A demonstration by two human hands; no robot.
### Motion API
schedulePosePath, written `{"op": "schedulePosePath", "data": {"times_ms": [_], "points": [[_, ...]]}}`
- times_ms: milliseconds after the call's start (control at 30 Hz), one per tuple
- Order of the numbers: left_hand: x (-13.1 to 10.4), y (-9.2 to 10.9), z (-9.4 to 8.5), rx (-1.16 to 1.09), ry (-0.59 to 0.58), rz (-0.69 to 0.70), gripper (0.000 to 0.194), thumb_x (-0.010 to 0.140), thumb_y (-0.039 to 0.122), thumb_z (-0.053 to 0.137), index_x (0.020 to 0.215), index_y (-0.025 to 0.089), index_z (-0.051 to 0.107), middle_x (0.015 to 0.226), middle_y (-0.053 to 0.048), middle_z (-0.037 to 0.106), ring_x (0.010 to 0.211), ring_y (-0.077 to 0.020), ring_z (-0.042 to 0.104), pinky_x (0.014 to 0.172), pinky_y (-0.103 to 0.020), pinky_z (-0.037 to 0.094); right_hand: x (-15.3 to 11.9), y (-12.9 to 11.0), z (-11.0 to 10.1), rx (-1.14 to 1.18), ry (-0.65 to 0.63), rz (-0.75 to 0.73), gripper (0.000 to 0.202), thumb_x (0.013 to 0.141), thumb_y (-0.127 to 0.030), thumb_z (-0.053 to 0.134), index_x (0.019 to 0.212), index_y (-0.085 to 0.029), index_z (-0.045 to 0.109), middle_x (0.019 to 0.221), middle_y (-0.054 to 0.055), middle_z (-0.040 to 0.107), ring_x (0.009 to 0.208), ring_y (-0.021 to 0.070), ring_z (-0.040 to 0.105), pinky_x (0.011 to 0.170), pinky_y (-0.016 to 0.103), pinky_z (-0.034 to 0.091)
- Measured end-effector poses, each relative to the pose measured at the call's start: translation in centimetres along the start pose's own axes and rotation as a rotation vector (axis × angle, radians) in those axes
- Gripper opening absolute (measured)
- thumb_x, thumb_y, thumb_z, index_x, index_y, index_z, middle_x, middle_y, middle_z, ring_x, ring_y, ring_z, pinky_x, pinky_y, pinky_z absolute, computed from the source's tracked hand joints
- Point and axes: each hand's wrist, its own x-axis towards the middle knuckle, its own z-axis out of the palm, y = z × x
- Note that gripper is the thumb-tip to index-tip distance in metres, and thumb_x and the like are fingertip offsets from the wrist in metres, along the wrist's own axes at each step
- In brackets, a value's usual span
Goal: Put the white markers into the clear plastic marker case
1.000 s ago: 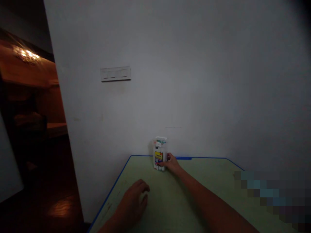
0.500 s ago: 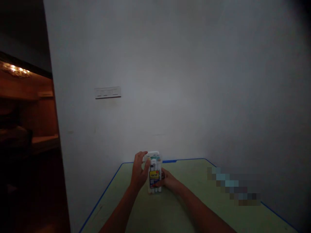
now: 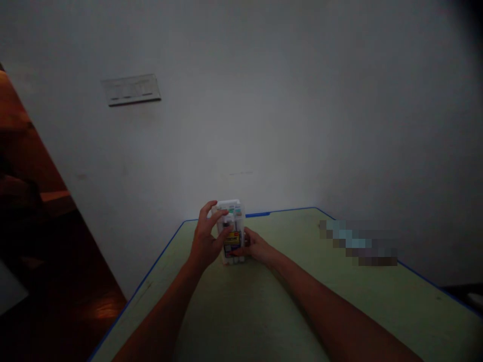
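Observation:
Upright on the green tabletop stands a clear plastic case of markers [image 3: 234,237], with white marker ends showing at its bottom and a yellow and blue label on its front. My left hand [image 3: 207,234] grips its upper left part, fingers bent near the top and thumb against the front. My right hand [image 3: 258,246] holds the lower right side, thumb across the front by the label and fingers round the side edge. The far fingertips of the right hand are hidden behind the case.
The green table [image 3: 241,311] has a blue edge and meets a pale wall [image 3: 264,110]. A white switch panel [image 3: 132,90] is on the wall at upper left. Toward the right of the table lies a pixelated patch [image 3: 356,243]. A dim doorway opens at far left.
My view has tilted, so the table, case and hands sit higher in the picture. My left index finger and thumb now reach further across the upper front of the case.

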Motion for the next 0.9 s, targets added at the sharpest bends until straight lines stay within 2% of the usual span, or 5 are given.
{"op": "schedulePosePath", "data": {"times_ms": [233,567,667,800,900], "points": [[0.6,0.7,0.13,-0.048,0.029,-0.042,0.021,0.07,0.012,0.056,0.089,0.017,0.049,0.113,-0.008,0.038,0.11,-0.0185,0.039,0.086,-0.03,0.042,-0.05,0.06,0.41,-0.109,0.0,-0.006,0.057,0.044,-0.016,0.075,0.094,-0.019,0.047,0.091,0.003,0.062,0.086,0.0217,0.06,0.08,0.041,0.047],[0.42,0.49,0.52,0.02,-0.011,0.089,0.019,0.066,-0.001,0.041,0.076,0.014,0.045,0.114,-0.009,0.035,0.112,-0.019,0.036,0.092,-0.035,0.036,-0.15,0.01,0.3,-0.101,-0.009,-0.015,0.058,0.045,-0.014,0.075,0.096,-0.019,0.047,0.088,0.003,0.062,0.083,0.0199,0.06,0.079,0.04,0.047],[0.25,0.69,0.04,-0.025,-0.07,0.09,0.01,0.071,0.007,0.049,0.077,0.014,0.048,0.116,-0.009,0.036,0.116,-0.0201,0.034,0.097,-0.038,0.032,-0.13,0.07,0.23,-0.084,-0.029,-0.013,0.059,0.045,-0.016,0.075,0.097,-0.019,0.047,0.09,0.002,0.062,0.084,0.0203,0.06,0.079,0.039,0.047],[0.02,0.69,-0.14,-0.301,0.012,-0.188,0.026,0.075,0.028,0.056,0.098,0.019,0.05,0.123,-0.008,0.035,0.117,-0.0217,0.037,0.09,-0.035,0.042,-0.2,0.03,0.21,-0.08,-0.057,-0.004,0.06,0.045,-0.016,0.075,0.098,-0.019,0.047,0.093,0.003,0.063,0.086,0.0213,0.061,0.08,0.04,0.048],[-0.12,0.32,0.12,-0.539,-0.005,-0.478,0.056,0.071,0.031,0.061,0.119,0.024,0.035,0.124,-0.01,0.037,0.106,-0.0203,0.048,0.078,-0.03,0.049,-0.32,-0.02,0.26,-0.083,-0.061,-0.001,0.058,0.046,-0.016,0.074,0.097,-0.019,0.046,0.094,0.004,0.063,0.087,0.0222,0.061,0.078,0.04,0.049]]}}
